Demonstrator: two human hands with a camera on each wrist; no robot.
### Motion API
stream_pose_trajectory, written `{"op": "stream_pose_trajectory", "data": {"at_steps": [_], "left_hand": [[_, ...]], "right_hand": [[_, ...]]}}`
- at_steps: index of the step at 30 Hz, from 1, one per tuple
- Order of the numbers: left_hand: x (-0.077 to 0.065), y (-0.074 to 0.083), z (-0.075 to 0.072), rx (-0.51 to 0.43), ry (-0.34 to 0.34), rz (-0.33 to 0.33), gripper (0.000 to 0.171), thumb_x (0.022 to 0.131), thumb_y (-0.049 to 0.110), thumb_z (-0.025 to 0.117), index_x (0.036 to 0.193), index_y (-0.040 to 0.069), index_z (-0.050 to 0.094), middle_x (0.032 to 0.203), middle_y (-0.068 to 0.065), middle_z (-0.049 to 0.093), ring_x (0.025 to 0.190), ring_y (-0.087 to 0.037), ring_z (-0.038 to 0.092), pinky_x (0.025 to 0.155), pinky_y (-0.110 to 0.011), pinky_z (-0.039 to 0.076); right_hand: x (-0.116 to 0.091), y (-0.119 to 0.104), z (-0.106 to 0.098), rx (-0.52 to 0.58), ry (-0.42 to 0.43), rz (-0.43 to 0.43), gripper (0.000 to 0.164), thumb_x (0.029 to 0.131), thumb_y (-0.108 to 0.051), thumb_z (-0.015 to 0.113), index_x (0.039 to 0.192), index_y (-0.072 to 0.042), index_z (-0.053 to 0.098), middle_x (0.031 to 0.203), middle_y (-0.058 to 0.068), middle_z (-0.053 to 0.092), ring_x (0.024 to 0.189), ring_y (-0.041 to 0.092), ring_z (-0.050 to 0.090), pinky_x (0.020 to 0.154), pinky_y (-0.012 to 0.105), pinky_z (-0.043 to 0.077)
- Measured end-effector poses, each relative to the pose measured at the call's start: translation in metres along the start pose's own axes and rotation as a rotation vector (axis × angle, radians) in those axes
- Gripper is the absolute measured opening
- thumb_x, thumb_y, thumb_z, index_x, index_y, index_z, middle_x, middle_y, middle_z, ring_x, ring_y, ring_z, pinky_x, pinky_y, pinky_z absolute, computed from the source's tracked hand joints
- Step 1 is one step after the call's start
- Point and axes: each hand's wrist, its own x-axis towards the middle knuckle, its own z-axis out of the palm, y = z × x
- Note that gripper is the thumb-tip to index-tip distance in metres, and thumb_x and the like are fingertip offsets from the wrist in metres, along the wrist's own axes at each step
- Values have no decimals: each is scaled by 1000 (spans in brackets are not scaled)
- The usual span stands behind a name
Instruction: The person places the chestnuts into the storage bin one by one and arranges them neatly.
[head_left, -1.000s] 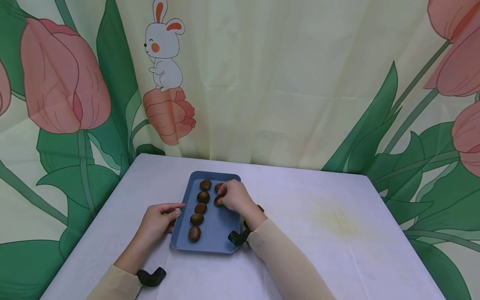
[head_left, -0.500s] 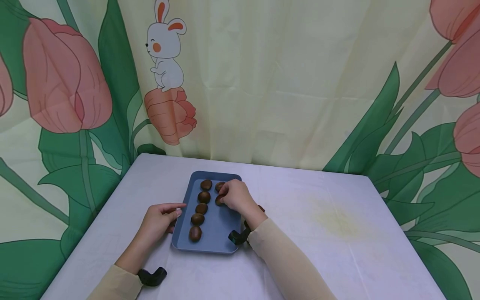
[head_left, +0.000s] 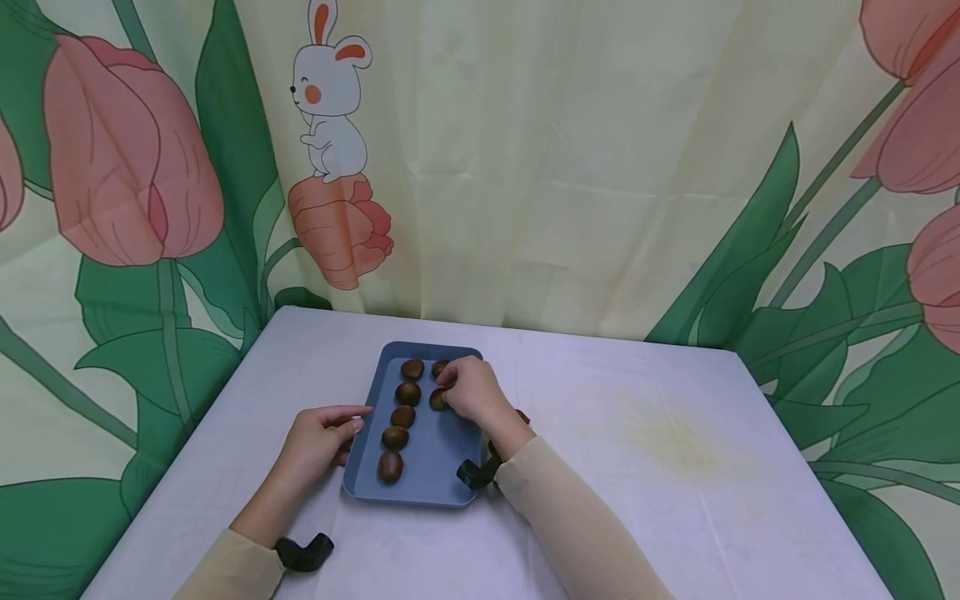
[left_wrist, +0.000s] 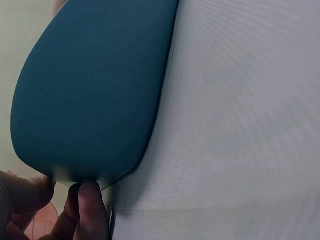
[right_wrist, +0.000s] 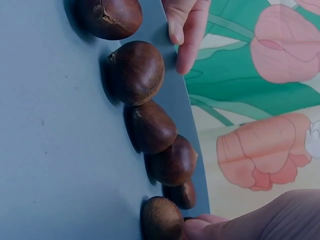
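Observation:
My right hand (head_left: 472, 390) is over the far right part of a blue-grey tray (head_left: 427, 492), fingers bent down, thumb and fingertips at a brown chestnut (head_left: 438, 400). Just beyond lies another chestnut (head_left: 440, 367), partly covered by the fingers. In the right wrist view, the thumb (right_wrist: 200, 229) meets the side of the nearest chestnut (right_wrist: 162, 218); the fingertips behind are mostly hidden. My left hand (head_left: 315, 442) is at the tray's left side, its fairly straight fingers touching the rim. In the left wrist view, a fingertip (left_wrist: 92, 200) meets the tray's outer wall (left_wrist: 95, 100).
A line of several chestnuts (head_left: 395, 437) runs down the tray's left half. The tray stands on a white-covered table (head_left: 615, 467). Behind it hangs a curtain (head_left: 540, 167) printed with tulips and a rabbit. Each wrist wears a black camera strap (head_left: 303, 553).
My right hand has shifted slightly away from the body, and the chestnuts at its fingertips have edged toward the tray's far end. The left hand stays at the rim.

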Motion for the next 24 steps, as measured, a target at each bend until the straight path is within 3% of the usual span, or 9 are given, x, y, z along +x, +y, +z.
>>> {"op": "stream_pose_trajectory", "data": {"at_steps": [6,13,16,24], "left_hand": [[-1,1,0,2,1,3,30,105,11,68,134,8,76,141,-25,68,76,-17,68,60,-31,60],[-2,3,-1,-4,-2,5,30,105,12,68,134,8,76,141,-24,69,80,-16,69,61,-31,61],[-1,3,-2,-3,-2,5,30,105,12,68,134,8,76,142,-24,69,80,-16,69,61,-31,61],[-2,2,0,-7,-2,-4,30,106,12,67,134,8,76,142,-24,68,78,-17,69,61,-31,61]], "right_hand": [[-1,-1,-5,99,-15,11,19,90,1,76,105,-8,84,106,6,80,94,20,71,79,35,62],[0,5,-11,370,-184,24,17,92,9,74,105,1,82,102,16,80,84,26,78,74,38,68],[0,6,-12,402,-222,33,16,92,9,75,104,1,82,101,18,80,87,28,79,74,39,68],[0,7,-12,391,-208,49,16,93,8,75,106,0,81,103,16,80,84,25,79,75,37,68]]}}
